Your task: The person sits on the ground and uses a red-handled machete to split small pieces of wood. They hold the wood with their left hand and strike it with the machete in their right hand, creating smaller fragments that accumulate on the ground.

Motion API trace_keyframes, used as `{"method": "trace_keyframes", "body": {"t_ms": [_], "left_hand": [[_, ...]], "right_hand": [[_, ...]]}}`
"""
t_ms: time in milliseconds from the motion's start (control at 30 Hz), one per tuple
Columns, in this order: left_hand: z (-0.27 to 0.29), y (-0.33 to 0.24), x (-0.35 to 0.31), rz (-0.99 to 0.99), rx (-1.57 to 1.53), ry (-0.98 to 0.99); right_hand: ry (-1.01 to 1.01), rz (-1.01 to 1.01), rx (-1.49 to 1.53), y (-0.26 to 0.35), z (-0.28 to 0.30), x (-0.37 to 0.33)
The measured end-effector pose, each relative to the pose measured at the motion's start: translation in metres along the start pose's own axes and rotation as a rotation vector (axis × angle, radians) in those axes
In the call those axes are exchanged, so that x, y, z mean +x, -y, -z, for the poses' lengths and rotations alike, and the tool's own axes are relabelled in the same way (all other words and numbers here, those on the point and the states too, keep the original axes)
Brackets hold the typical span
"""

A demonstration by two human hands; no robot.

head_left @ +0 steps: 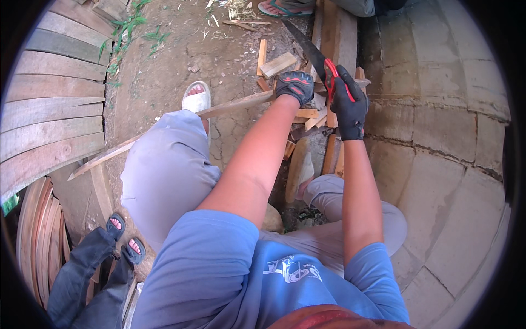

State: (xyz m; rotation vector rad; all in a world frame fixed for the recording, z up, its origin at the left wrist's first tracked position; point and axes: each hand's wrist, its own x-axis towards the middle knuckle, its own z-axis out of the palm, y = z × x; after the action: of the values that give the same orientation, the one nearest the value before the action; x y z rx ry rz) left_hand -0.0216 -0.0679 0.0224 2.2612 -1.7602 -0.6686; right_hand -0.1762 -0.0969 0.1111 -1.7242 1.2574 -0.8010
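My right hand, in a black and red work glove, is wrapped round the red and black handle of a handsaw. The saw's dark blade slants up and away to the left, its lower end close to the wood. A long, thin wooden batten runs from the lower left, past my left knee, to beneath both hands. My left hand, gloved the same way, is closed over this batten near its right end. The undersides of the left fingers are hidden. Where blade and batten meet, if they touch, I cannot tell.
Short wood offcuts lie around my hands. Stacked planks line the left side, and a cracked block wall stands close at right. One person's sandalled feet are at lower left; another's sandalled foot is at the top.
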Motion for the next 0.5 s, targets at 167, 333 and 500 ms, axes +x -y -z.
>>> {"method": "trace_keyframes", "body": {"t_ms": [167, 333, 500], "left_hand": [[0.013, 0.003, 0.008, -0.002, -0.009, 0.13], [0.017, 0.013, 0.023, -0.003, -0.015, 0.176], [0.03, 0.019, 0.041, 0.0, -0.088, 0.563]], "right_hand": [[0.002, 0.029, -0.052, 0.001, 0.003, -0.013], [-0.001, 0.106, -0.223, 0.005, 0.04, -0.048], [0.104, -0.158, -0.353, 0.057, 0.094, -0.12]]}}
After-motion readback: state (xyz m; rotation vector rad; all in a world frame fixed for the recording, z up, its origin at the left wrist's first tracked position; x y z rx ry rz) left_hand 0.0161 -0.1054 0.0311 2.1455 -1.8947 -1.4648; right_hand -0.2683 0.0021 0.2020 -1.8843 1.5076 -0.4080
